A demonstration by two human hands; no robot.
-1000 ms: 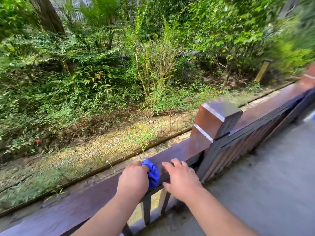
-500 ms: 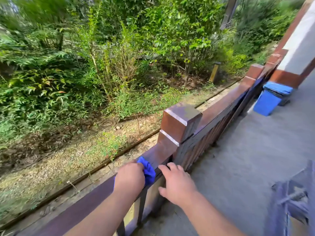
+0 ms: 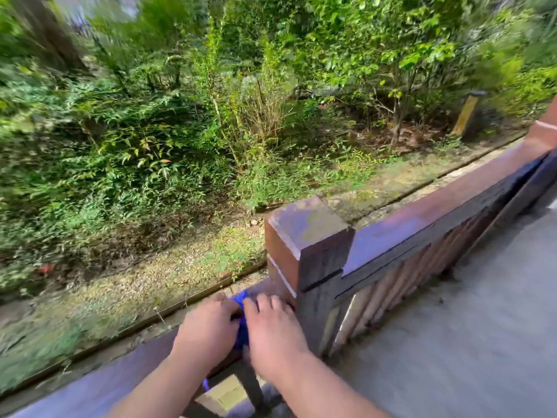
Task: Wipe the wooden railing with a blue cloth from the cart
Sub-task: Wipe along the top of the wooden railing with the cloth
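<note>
Both hands are resting on the top of the wooden railing [image 3: 99, 384], side by side and nearly touching, just short of the square post [image 3: 307, 236]. The left hand [image 3: 208, 330] is lying knuckles-up with its fingers curled down over the blue cloth [image 3: 242, 324], pressing it against the rail; most of the cloth is sitting hidden under that palm. Only a narrow strip of blue is showing in the gap between the two hands, with a small tip poking out just beyond the left fingertips and another scrap hanging below the rail under the left wrist. The right hand [image 3: 274, 330] is lying flat with its fingers [image 3: 265, 301] spread loosely and stretched toward the foot of the post, their inner edge touching the cloth; whether they are gripping any of it is something I cannot tell, since motion blur is softening the outlines.
</note>
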